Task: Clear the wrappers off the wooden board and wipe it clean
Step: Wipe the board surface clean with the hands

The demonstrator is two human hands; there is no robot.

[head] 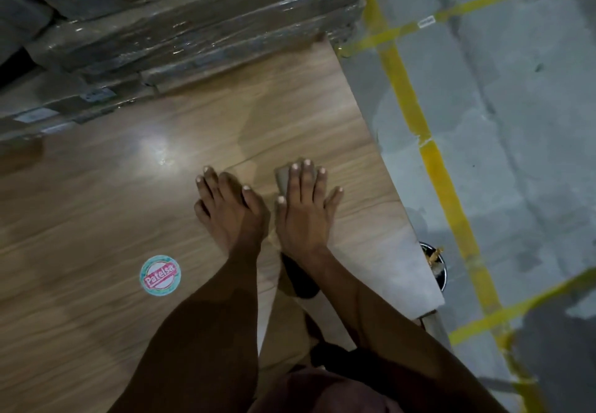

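Note:
A large wooden board point(106, 193) with a glossy wood-grain face fills the left and middle of the head view. My right hand point(303, 212) lies flat on it near its right edge, fingers spread, pressing down a small grey cloth or pad point(282, 178) that peeks out under the fingertips. My left hand point(230, 209) rests flat beside it, fingers apart, holding nothing. A thin, clear film seems to cover the board's right part, its edge running under my hands. A round teal and red sticker point(160, 275) reading "Patelsa" sits on the board to the lower left.
Film-wrapped stacks of boards point(180, 25) stand along the far edge. To the right is grey concrete floor point(522, 129) with yellow tape lines point(416, 116). A small dark bin point(436, 267) with scraps stands just beyond the board's right edge. A dark object lies under my right wrist.

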